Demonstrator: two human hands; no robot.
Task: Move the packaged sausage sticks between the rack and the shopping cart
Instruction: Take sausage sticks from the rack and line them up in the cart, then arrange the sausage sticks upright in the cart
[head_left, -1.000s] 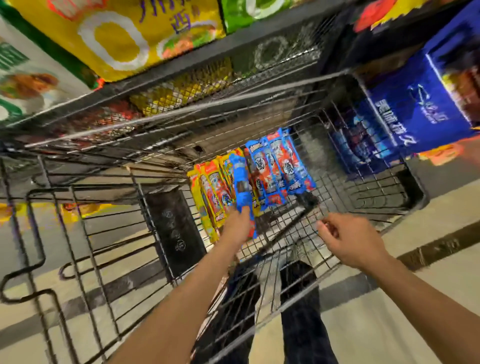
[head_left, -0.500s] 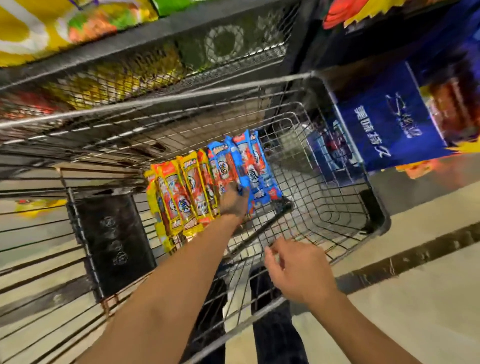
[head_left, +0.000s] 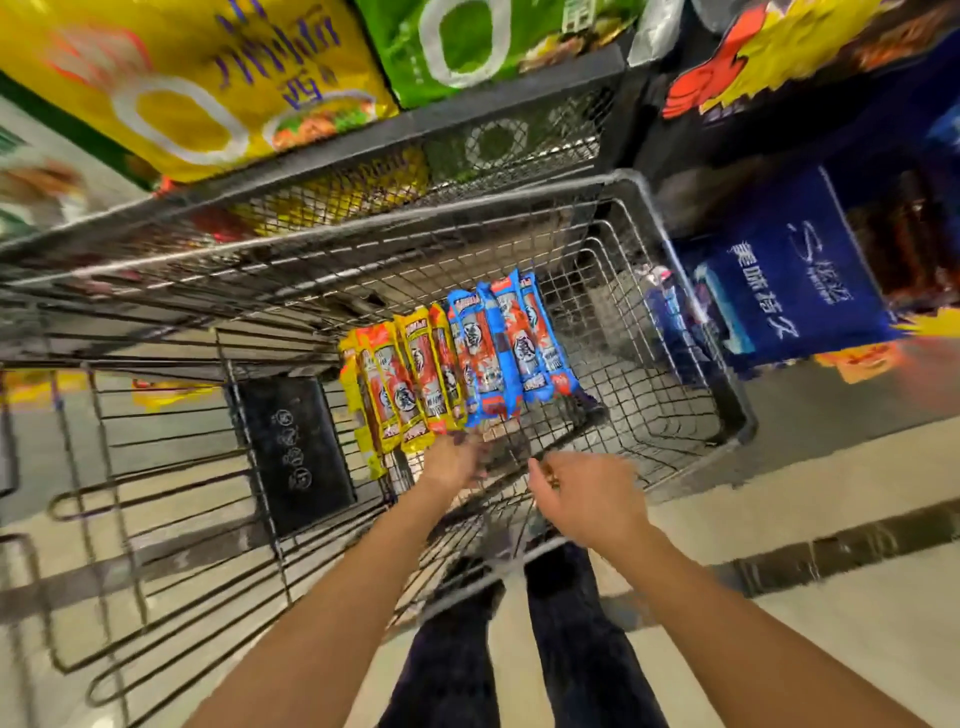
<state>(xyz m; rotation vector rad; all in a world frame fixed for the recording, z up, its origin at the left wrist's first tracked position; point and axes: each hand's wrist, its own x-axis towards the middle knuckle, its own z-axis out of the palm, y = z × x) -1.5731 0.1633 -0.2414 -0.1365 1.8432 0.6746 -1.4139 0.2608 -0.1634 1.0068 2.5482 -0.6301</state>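
Note:
Several packaged sausage sticks lie side by side on the floor of the wire shopping cart (head_left: 670, 244): yellow packs (head_left: 400, 384) on the left, blue packs (head_left: 511, 348) on the right. My left hand (head_left: 457, 462) hovers just below the near ends of the packs, blurred, with nothing in it. My right hand (head_left: 587, 499) hangs over the cart's near side with loosely curled fingers, holding nothing. The black mesh rack (head_left: 493, 119) stands directly behind the cart.
Large yellow (head_left: 197, 88) and green (head_left: 483, 41) snack bags sit on the rack's upper shelf. A blue display box (head_left: 795, 296) stands right of the cart. The cart's black child-seat flap (head_left: 296, 447) hangs on the left. My legs stand on the tiled floor.
My left hand laid the blue pack it held into the row in the cart, let go and drew back. My right hand stayed near the cart's near side.

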